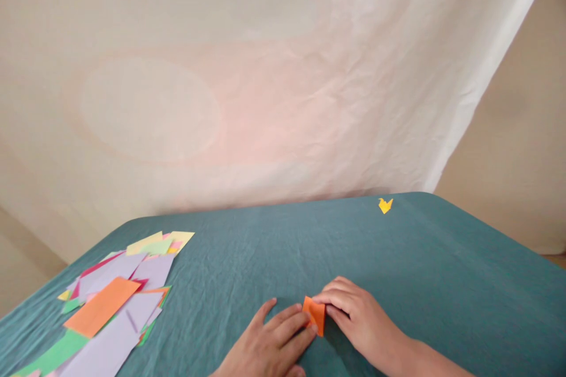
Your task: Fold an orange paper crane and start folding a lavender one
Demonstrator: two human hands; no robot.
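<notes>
A small folded piece of orange paper (315, 313) lies on the teal cloth near the front middle of the table. My left hand (276, 339) rests on the cloth with its fingers stretched out, the fingertips pressing on the paper's left side and lower part. From the right, my right hand (360, 318) pinches the paper's upper right edge between thumb and fingers. Parts of the paper are hidden under the left fingertips.
A loose pile of coloured paper sheets (104, 306), purple, orange, green and yellow, spreads over the table's left side. Near the far right edge sits a small yellow folded paper figure (385, 206). Behind the teal-covered table (247, 247) hangs a pale sheet (274, 100).
</notes>
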